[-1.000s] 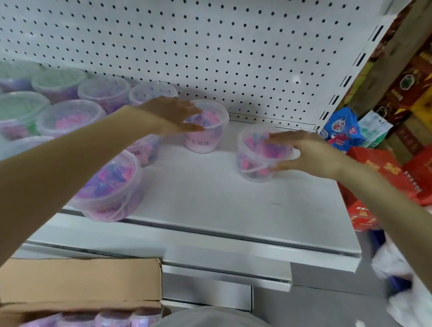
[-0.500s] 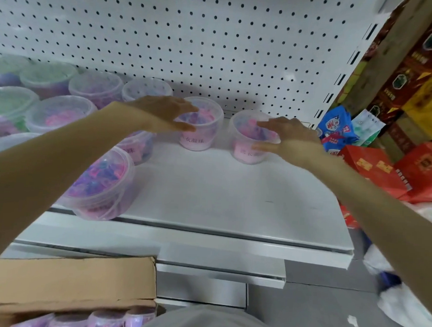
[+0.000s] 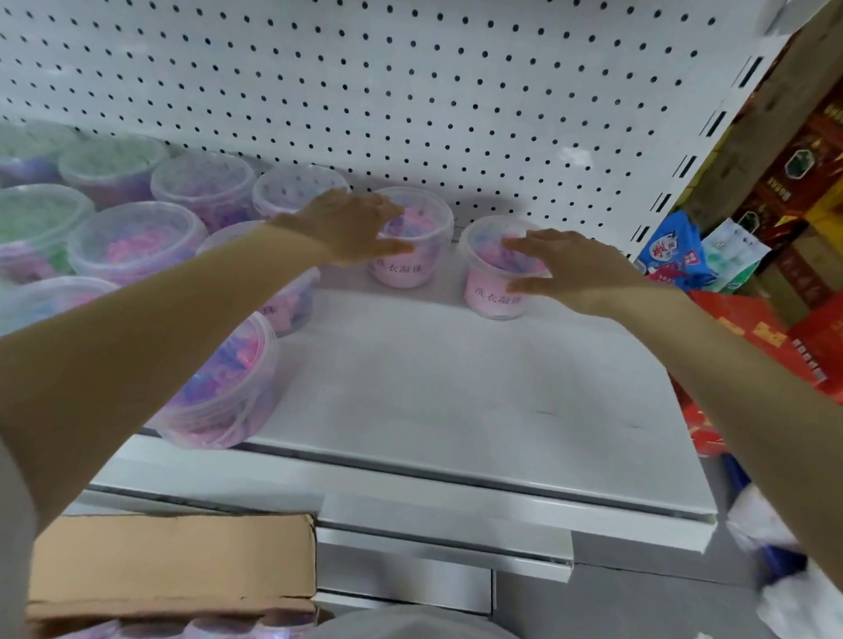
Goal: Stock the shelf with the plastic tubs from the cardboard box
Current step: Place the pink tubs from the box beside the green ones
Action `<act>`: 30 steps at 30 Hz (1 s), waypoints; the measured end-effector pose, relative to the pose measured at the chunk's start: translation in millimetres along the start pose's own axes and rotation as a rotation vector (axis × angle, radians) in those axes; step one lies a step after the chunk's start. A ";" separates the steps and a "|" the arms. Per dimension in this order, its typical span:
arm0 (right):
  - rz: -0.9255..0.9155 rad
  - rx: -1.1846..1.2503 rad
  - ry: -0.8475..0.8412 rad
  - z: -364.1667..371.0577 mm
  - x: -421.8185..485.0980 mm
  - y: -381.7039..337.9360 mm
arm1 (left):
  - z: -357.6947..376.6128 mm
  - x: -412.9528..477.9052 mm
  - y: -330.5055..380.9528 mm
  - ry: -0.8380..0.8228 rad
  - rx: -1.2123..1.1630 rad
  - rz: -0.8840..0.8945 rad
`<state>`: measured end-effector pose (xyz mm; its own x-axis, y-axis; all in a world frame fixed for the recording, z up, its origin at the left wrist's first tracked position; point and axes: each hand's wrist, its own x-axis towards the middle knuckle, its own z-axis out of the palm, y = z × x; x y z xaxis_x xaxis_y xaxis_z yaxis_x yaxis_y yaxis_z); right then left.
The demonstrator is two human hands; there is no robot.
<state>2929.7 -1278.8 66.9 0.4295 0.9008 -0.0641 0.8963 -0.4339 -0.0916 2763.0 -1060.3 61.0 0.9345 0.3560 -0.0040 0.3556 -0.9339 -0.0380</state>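
Lowest in view, at the left, stands a brown cardboard box (image 3: pixel 172 566) with its flap folded over. A row of clear plastic tubs with pink and purple contents (image 3: pixel 222 635) shows inside it along the bottom edge. Beyond the box is the white metal shelf (image 3: pixel 453 410), whose right half is bare.

At the shelf's front left edge sits a clear round plastic tub filled with purple and pink pieces (image 3: pixel 227 396), partly hidden by the left forearm. More lidded tubs fill the left side behind it, some with green contents (image 3: pixel 20 225).

Both arms reach to the back of the shelf. The left hand (image 3: pixel 346 226) lies over a clear pink-filled tub with a printed label (image 3: pixel 408 264). Its fingers are stretched out across the lid and its thumb is against the front wall, not curled around it. The right hand (image 3: pixel 566 266) rests the same way on a second clear pink labelled tub (image 3: pixel 490 294), fingers straight over the lid. The two tubs stand upright just beside each other, close to the white perforated back panel (image 3: pixel 424 72).

Off the shelf's right end lie blue packets (image 3: pixel 675 251) and red cartons (image 3: pixel 833 334).
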 end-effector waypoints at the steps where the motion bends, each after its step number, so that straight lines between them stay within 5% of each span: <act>1: 0.007 0.023 -0.012 0.5 5.7 3.5 | -1.5 1.4 -1.2 -0.010 0.001 0.000; 8: 0.009 0.220 -0.029 5.9 36.1 17.3 | -2.4 12.2 -13.1 -0.009 0.006 0.034; 17: -0.033 0.195 -0.104 3.5 51.6 16.4 | -0.7 18.7 -21.4 -0.047 -0.044 0.025; 30: -0.032 0.208 0.016 3.8 61.4 10.0 | -6.5 20.2 -27.9 -0.074 -0.088 0.033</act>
<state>2964.7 -1227.9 58.3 0.4046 0.9135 -0.0424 0.8680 -0.3982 -0.2966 2772.0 -1027.3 68.5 0.9429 0.3239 -0.0780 0.3282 -0.9432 0.0512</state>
